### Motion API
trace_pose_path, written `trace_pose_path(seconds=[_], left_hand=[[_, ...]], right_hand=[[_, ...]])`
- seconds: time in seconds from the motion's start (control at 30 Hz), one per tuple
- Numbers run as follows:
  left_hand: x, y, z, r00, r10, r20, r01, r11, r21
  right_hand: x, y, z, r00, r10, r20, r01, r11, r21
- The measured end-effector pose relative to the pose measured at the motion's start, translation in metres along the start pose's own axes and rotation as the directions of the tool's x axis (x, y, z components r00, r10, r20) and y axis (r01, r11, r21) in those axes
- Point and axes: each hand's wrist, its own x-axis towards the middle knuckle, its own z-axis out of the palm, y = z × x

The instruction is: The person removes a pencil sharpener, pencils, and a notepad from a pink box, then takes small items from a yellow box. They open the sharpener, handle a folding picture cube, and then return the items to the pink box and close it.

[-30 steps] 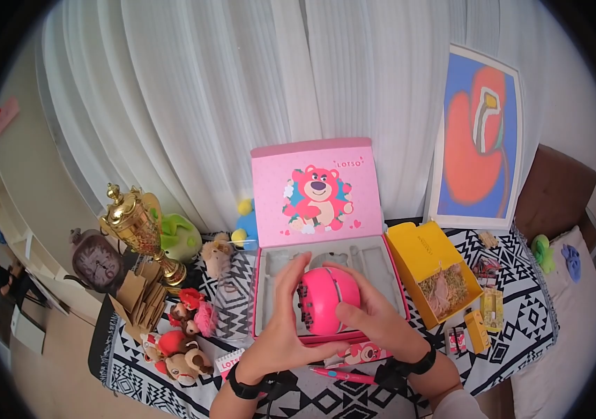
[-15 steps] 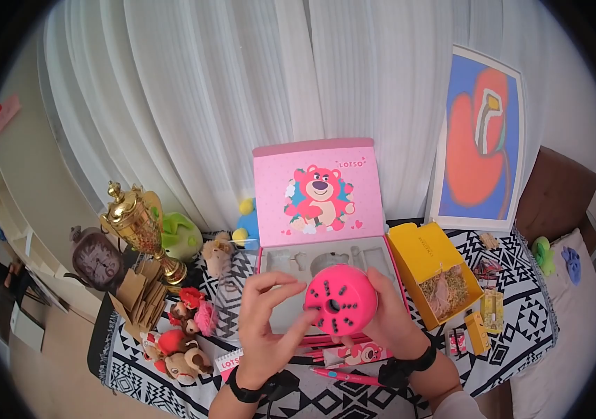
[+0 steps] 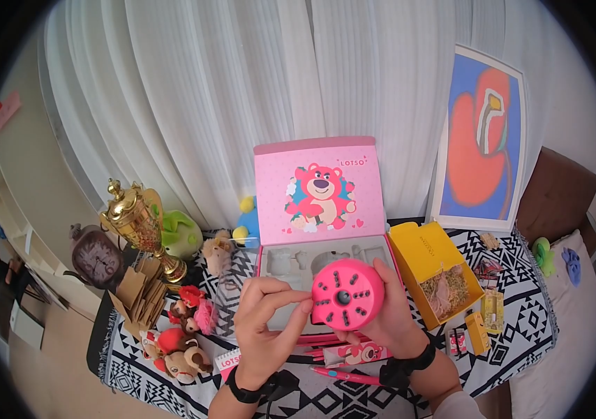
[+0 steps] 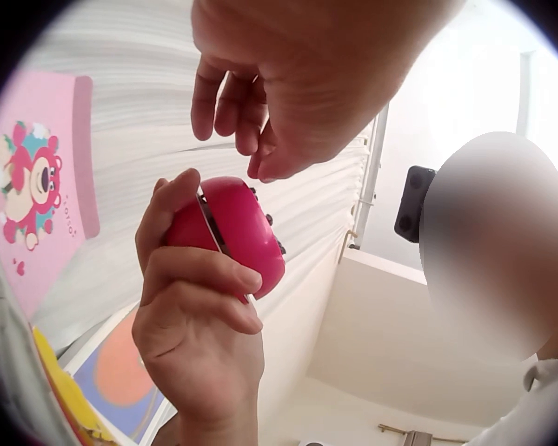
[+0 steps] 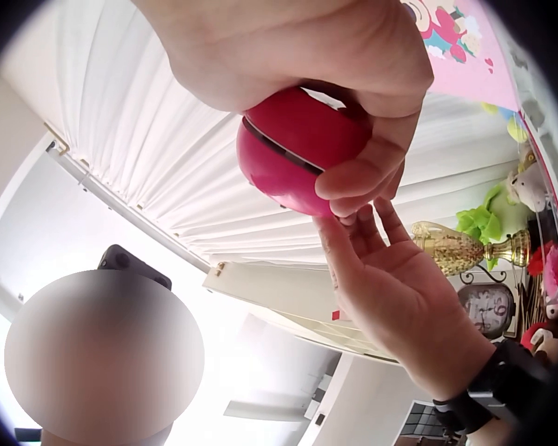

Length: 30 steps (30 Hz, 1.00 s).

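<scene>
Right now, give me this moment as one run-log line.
right hand: grips pink round device | left hand: fingertips at its edge | device: held above open pink box

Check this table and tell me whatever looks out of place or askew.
The pink box lies open, its moulded tray empty; the pink round gadget is held above it by the right hand, the left hand touching its edge. The yellow box sits tilted, shredded filler showing.
</scene>
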Motion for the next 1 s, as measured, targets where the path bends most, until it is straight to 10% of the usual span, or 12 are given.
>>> trace_pose_path(seconds=[1.0], left_hand=[[-0.0006,0.0058,-0.0005,0.996,0.010,0.090,-0.018,0.997,0.081]], right_hand=[[0.0041,0.0068,-0.0027,1.000,-0.011,0.018,0.011,1.000,0.003]])
